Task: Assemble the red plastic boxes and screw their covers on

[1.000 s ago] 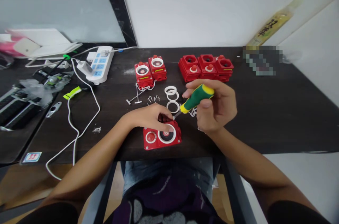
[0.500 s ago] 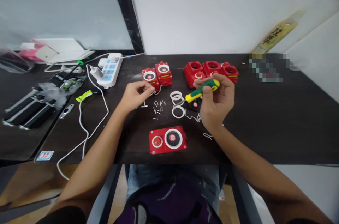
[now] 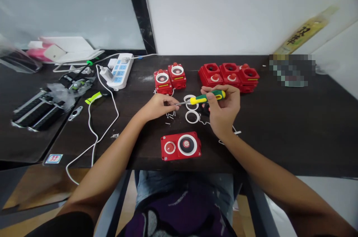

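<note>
The right hand point(image 3: 223, 112) closes firmly around a green and yellow plastic-handled screwdriver point(image 3: 207, 97), its thin metal shaft pointing left. The left hand's fingers point(image 3: 171, 101) are almost closed; I cannot tell if they hold something. Small steel screws point(image 3: 170, 116) lie just below them, near the middle of the dark wooden table point(image 3: 265, 136).

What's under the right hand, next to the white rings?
A small dark part with red on it shows at the edge of the right hand, and a thin white cord trails out. The palm covers anything directly beneath.
</note>
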The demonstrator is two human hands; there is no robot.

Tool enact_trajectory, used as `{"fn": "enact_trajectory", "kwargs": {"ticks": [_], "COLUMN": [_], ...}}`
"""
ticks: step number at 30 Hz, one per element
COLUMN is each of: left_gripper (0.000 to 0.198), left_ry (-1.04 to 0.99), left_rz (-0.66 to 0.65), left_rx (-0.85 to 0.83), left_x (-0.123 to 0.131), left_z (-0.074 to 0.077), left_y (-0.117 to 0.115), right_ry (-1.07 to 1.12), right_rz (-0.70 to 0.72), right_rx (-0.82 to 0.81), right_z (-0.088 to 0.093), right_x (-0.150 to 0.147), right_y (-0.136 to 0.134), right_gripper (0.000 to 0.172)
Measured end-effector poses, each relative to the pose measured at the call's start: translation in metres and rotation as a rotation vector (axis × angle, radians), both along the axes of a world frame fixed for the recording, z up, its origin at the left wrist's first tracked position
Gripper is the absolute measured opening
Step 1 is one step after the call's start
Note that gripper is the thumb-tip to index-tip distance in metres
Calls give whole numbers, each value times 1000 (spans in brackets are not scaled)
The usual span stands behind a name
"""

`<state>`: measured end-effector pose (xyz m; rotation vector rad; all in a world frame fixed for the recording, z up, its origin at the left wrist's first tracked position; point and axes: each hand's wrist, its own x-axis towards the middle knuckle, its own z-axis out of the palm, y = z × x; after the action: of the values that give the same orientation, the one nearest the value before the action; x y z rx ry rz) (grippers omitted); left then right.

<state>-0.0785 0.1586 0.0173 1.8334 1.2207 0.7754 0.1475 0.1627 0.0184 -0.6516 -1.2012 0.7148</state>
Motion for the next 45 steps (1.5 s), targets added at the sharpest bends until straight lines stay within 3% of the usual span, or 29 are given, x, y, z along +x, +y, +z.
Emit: {"fn": "enact_trajectory", "kwargs": {"ticks": [7, 15, 26, 33, 36, 40, 45], "left_gripper": [24, 7, 8, 18, 19, 24, 31], "left_ry": [3, 246, 215, 126, 25, -64, -103], "left_rz": [85, -12, -42, 170, 12, -237, -441], "left_rx": [93, 150, 125, 338, 285, 71, -136], "left_x": [-5, -7, -8, 2, 20, 40, 46], "left_z": [-8, -12, -13, -8, -6, -2, -2], "left_y": [5, 9, 9, 2, -8, -23, -29], "right_ry": [-73, -150, -187, -222, -191, -164, -39], "right_rz": [-13, -3, 3, -88, -118, -104, 133], "right_rx": [38, 93, 140, 213, 218, 185, 137], "right_z": [1, -5, -5, 4, 12, 21, 31], "right_x": [2, 6, 9, 17, 22, 23, 18], "right_y": [0, -1, -3, 3, 3, -9, -40], "right_gripper": [26, 24, 25, 20, 14, 9, 18]}}
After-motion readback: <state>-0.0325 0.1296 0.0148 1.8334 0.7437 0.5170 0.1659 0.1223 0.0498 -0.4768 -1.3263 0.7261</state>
